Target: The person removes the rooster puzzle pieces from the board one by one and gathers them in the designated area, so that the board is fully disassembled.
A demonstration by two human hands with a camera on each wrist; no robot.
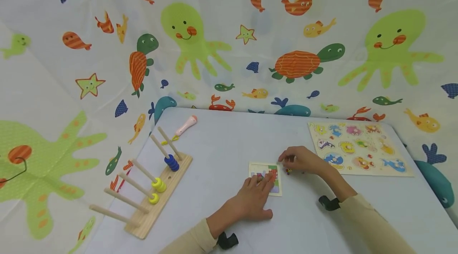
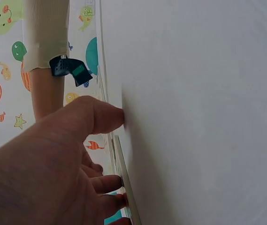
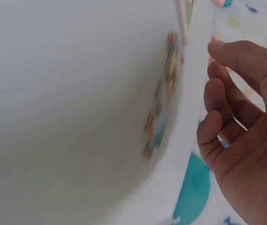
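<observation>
A small picture puzzle in a pale frame (image 1: 275,194) lies flat on the table. My left hand (image 1: 252,202) rests on it from the near left, fingers extended over the picture and thumb out to the side. The left wrist view shows those fingertips (image 2: 119,199) touching the puzzle's face. Just right of the frame, my right hand (image 1: 302,159) hovers with loosely bent fingers; nothing shows between its thumb and fingers (image 3: 214,93). Beneath it are loose colourful puzzle pieces (image 3: 161,110), blurred in the right wrist view and mostly hidden by the hand in the head view.
A wooden peg stand (image 1: 162,194) with blue and yellow rings stands at the left. Behind it lies a pink pen-like toy (image 1: 186,125). A knobbed animal puzzle board (image 1: 361,148) lies at the back right. A patterned cloth (image 1: 222,19) hangs behind the table.
</observation>
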